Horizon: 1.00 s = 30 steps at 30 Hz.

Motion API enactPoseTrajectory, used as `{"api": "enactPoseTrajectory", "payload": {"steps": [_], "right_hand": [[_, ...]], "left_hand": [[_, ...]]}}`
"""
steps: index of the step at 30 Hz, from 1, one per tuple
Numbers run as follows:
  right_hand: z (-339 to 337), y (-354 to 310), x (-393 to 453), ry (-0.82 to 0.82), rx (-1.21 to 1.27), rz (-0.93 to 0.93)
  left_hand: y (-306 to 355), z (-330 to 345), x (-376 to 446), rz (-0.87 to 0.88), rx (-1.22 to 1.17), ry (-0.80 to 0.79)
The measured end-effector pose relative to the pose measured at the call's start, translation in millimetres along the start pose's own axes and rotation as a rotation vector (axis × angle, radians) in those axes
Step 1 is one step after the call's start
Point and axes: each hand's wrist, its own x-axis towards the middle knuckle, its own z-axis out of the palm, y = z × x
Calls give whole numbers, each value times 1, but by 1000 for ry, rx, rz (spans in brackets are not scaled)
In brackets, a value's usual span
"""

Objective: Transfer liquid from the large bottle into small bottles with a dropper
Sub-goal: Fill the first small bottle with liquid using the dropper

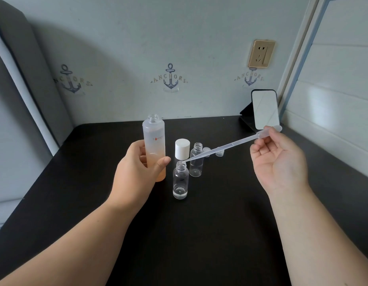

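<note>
Two small bottles (180,179) open | near one (front) holds liquid

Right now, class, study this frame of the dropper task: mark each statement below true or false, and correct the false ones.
1. The left hand grips the large bottle. True.
2. The large bottle is capped. False: its neck is open; a white cap stands on the table.
3. The dropper tip is at the nearer small bottle. True.
4. The right hand is empty. False: it pinches the dropper's bulb.
</note>
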Motion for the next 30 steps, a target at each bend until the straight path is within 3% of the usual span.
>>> {"api": "enactPoseTrajectory", "payload": {"steps": [3, 8, 10, 15, 21, 30], "right_hand": [[0, 1, 0, -12, -32, -5], [0, 0, 0, -17, -23, -3], [0, 0, 1, -17, -16, 2], [1, 0, 1, -37, -39, -9], [0, 0, 2, -51, -40, -31], [0, 0, 1, -49, -48, -47]], "left_hand": [[3, -3, -4, 11, -80, -14], [8, -12, -11, 164, -97, 231], [11, -15, -15, 255, -61, 240], [15, -11, -24, 352, 30, -17], [16, -1, -23, 292, 203, -369], [10, 4, -19, 316, 245, -383]]}}
